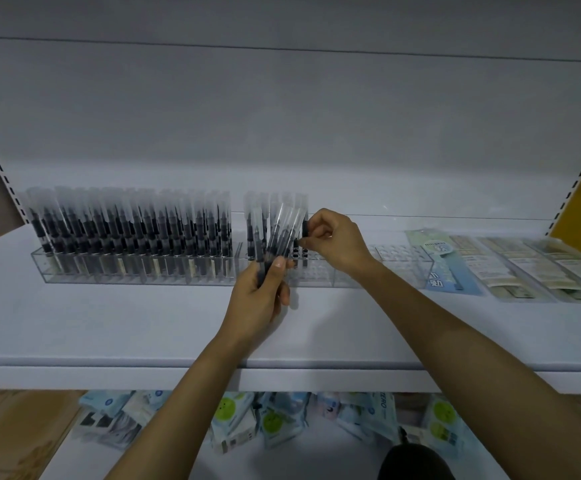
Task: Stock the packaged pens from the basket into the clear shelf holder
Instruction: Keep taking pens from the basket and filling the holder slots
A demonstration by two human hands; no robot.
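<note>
Two hands work over one long white shelf [109, 323]. Along its back stands the clear shelf holder [351, 271]. Its left stretch is packed with upright packaged pens [126, 233], a short cluster stands just past the middle divider, and bare holes run on toward the right end. Flat packets [524, 268] lie on the shelf just beside that end, and loose packets [275, 420] lie on the lower shelf beneath.

The left hand [258, 299] is in front of the holder, its fingers [284, 292] curled round a fanned bundle of pens [282, 233] that rises in front of the short cluster. The right hand [334, 244] is at the cluster's right edge, its fingers [311, 242] pinching a single pen [305, 227] upright above the next open holes.

As I judge it, the fan looks loosely held, so a pen could slide out onto the shelf. Its tops could also nudge the standing pens askew. The single pen might miss its hole or snag a neighbour's sleeve, because the wrappers crowd close.

No basket is in view. The single pen's lower end is hidden behind the bundle, so I cannot tell whether it is seated. The count of pens in the bundle and the print on the packets are too blurred to make out.
</note>
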